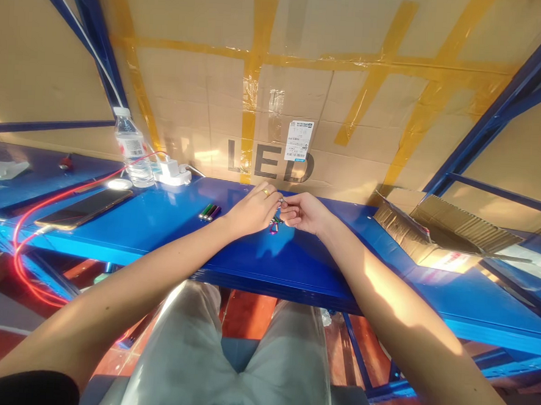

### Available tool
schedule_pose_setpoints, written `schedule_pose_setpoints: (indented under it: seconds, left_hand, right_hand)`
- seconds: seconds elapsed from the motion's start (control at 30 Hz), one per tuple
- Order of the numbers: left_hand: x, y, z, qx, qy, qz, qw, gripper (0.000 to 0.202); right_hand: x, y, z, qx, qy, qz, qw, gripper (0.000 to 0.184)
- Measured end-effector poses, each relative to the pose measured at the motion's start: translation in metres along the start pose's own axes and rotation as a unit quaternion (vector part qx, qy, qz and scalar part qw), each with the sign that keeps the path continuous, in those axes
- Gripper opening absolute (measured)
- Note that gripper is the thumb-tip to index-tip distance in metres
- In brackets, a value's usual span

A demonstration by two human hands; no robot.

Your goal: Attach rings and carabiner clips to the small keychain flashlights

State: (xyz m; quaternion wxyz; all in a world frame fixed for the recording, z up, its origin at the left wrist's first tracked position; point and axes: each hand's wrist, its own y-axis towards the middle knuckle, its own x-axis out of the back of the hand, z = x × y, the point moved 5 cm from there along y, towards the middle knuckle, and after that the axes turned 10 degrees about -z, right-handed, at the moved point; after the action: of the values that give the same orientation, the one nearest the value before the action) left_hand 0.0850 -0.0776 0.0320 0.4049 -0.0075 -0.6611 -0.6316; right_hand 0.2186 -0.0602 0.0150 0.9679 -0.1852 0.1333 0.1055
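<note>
My left hand [255, 209], with a ring on one finger, meets my right hand [307, 212] above the middle of the blue shelf. Fingertips of both hands pinch a small silvery metal piece [282, 200]; its exact kind is too small to tell. Just below the fingers are small shiny purple and green metal pieces [274, 227], partly covered by my hands. I cannot tell whether they hang from the held piece or lie on the shelf. Left of my left hand, several short coloured metal tubes [210, 212] with silver ends lie side by side.
A water bottle [134, 148], a white power strip [174, 172] and a phone [84, 208] on a glowing red cable [21, 236] stand at left. An open cardboard box [433, 237] sits at right. Behind the blue shelf [276, 267] rises a large taped cardboard sheet [202, 113].
</note>
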Motion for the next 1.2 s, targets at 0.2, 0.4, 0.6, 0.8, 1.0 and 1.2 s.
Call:
schedule_pose_setpoints:
  seconds: [0.2, 0.4, 0.6, 0.8, 1.0, 1.2]
  left_hand:
    - [-0.004, -0.001, 0.008, 0.075, -0.037, -0.012, 0.996, 0.028]
    - [-0.001, 0.0, 0.025, 0.239, -0.159, -0.021, 0.958, 0.017]
    - [-0.006, -0.001, 0.039, 0.344, -0.283, -0.03, 0.895, 0.02]
    - [-0.017, -0.008, 0.043, 0.423, -0.285, 0.042, 0.859, 0.032]
    - [-0.013, -0.007, 0.034, 0.44, -0.253, 0.105, 0.855, 0.036]
    - [-0.013, -0.008, 0.032, 0.42, -0.274, 0.096, 0.86, 0.023]
  right_hand:
    - [-0.002, -0.001, 0.004, 0.155, -0.102, -0.041, 0.982, 0.022]
    - [0.002, 0.0, 0.016, 0.355, -0.329, -0.123, 0.866, 0.024]
    - [0.0, -0.01, 0.027, 0.487, -0.425, -0.115, 0.754, 0.026]
    - [-0.002, -0.012, 0.029, 0.514, -0.485, -0.103, 0.7, 0.027]
    - [-0.001, -0.01, 0.028, 0.523, -0.517, -0.088, 0.672, 0.022]
    - [-0.002, -0.01, 0.026, 0.528, -0.525, -0.07, 0.663, 0.022]
